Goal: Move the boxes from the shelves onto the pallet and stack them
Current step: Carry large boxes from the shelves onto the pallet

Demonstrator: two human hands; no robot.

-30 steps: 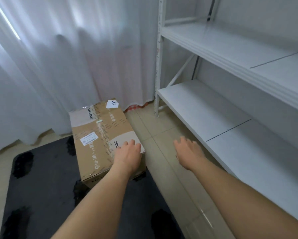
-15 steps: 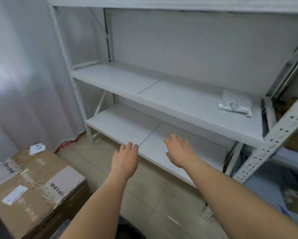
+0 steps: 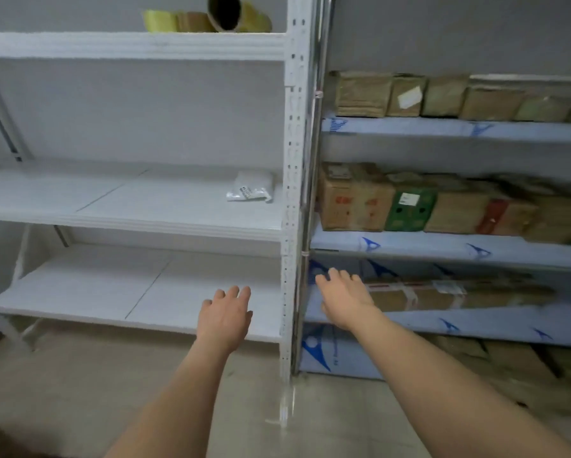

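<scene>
Between boxes: our left hand (image 3: 226, 317) and right hand (image 3: 345, 297) open, empty; next, grab flat box (image 3: 456, 294).

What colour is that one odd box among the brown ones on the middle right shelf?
Green, with a white label: the green cardboard box, clearest in the head view.

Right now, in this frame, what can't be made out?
- Pallet: out of the head view, below the frame.
- Long box on the low right shelf: motion blur, label unreadable; right hand covers its left end.
- Top row of boxes: cut by the right edge, count unknown.
- White packet: print too small.
- Left hand: open, holds nothing.
</scene>
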